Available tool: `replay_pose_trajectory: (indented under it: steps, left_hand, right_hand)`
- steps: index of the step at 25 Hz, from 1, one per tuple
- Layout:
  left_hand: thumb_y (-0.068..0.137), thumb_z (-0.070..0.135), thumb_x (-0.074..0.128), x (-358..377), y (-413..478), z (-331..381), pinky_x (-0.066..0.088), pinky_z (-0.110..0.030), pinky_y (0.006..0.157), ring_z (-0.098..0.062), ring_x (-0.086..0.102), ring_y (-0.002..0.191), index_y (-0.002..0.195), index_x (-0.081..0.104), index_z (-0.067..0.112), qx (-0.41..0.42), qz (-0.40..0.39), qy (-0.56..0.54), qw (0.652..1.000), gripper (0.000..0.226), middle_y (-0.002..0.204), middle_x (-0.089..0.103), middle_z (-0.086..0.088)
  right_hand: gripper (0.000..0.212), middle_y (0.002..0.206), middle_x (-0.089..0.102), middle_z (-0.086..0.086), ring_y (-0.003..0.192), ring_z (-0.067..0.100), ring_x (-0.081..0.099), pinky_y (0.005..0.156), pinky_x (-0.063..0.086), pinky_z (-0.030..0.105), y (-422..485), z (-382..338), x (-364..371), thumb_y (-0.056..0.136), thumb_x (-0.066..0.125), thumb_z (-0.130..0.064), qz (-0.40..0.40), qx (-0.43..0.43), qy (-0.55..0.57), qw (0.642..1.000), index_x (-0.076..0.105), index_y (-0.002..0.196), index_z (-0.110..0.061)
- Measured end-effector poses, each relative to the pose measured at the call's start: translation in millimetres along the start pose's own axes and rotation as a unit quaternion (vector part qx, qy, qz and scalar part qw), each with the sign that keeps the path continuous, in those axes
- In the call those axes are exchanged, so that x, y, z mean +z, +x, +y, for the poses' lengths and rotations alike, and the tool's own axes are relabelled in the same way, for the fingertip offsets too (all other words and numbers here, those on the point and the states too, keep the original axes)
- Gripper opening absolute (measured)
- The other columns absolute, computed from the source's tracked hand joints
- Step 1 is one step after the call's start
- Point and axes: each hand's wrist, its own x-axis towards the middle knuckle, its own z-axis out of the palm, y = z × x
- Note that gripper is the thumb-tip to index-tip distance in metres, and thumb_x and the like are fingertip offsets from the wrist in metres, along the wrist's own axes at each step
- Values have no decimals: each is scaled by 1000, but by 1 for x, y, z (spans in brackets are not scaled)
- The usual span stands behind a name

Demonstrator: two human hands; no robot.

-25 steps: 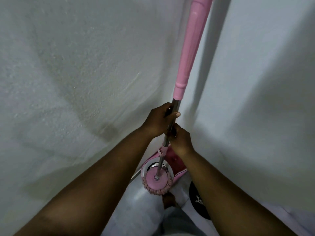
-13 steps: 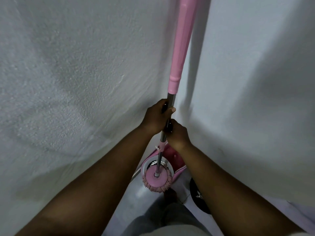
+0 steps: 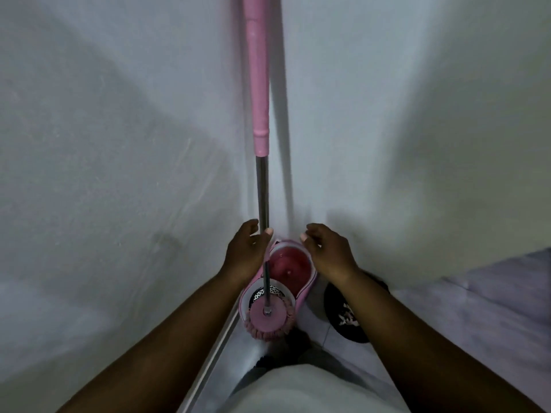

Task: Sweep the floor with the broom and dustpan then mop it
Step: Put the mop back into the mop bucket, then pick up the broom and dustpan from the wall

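A pink mop (image 3: 262, 186) stands upright in the corner where the left wall (image 3: 119, 174) meets the right wall (image 3: 417, 144), with its pink grip high in the frame and bare metal pole below. The round fringed mop head (image 3: 268, 321) sits on the perforated spin basket (image 3: 258, 294) at the near end of a pink bucket (image 3: 308, 289) on the floor (image 3: 316, 332). The bucket's far compartment is reddish inside.

The person's left hand (image 3: 246, 257) reaches to the pole above the bucket, fingers loosely curved on the pole's left side and thumb on its right. Whether it actually grips the metal cannot be told. The right hand (image 3: 329, 253) hovers just right of the pole and clear of it, fingers relaxed and holding nothing.

A dark round item (image 3: 343, 318) with a pale pattern lies on the floor just right of the bucket, partly behind the right forearm. A lavender surface (image 3: 492, 299) fills the near right.
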Motion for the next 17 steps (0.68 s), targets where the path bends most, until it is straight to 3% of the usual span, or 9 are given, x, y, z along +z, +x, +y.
replay_pose_trajectory:
  steps: [2,8,10,14,17]
  left_hand:
    - [95,48,53,0,-19,-7,39,-15,77,-8,54,105,135,49,30,13,-49,18,999,44,126,58,7]
    - [96,53,47,27,-64,-4,39,-29,103,-8,48,122,140,45,37,77,-222,22,972,47,136,51,10]
    - [97,53,47,47,-84,0,38,-24,99,-5,46,123,139,45,40,92,-279,31,955,45,135,50,14]
    - [98,44,47,84,-132,6,36,-8,88,-1,45,123,144,42,31,132,-372,51,917,48,138,50,11]
    - [96,46,47,106,-171,7,34,-20,107,-2,43,129,145,41,30,143,-430,82,888,53,143,48,11]
  right_hand:
    - [39,124,67,5,111,16,61,86,35,14,-28,6,-13,94,59,-35,32,15,11,999,59,129,-17]
    - [37,124,66,-1,110,10,58,87,36,16,-142,42,-34,96,56,-35,163,80,67,981,60,128,-19]
    - [33,120,67,-1,108,11,59,82,39,16,-182,62,-38,96,55,-36,203,105,64,971,63,124,-19]
    - [33,115,67,-9,101,4,62,76,41,4,-262,102,-45,95,53,-43,257,163,141,942,60,124,-29]
    - [36,115,65,-14,106,5,63,87,49,19,-323,134,-47,93,53,-48,313,192,195,910,60,125,-33]
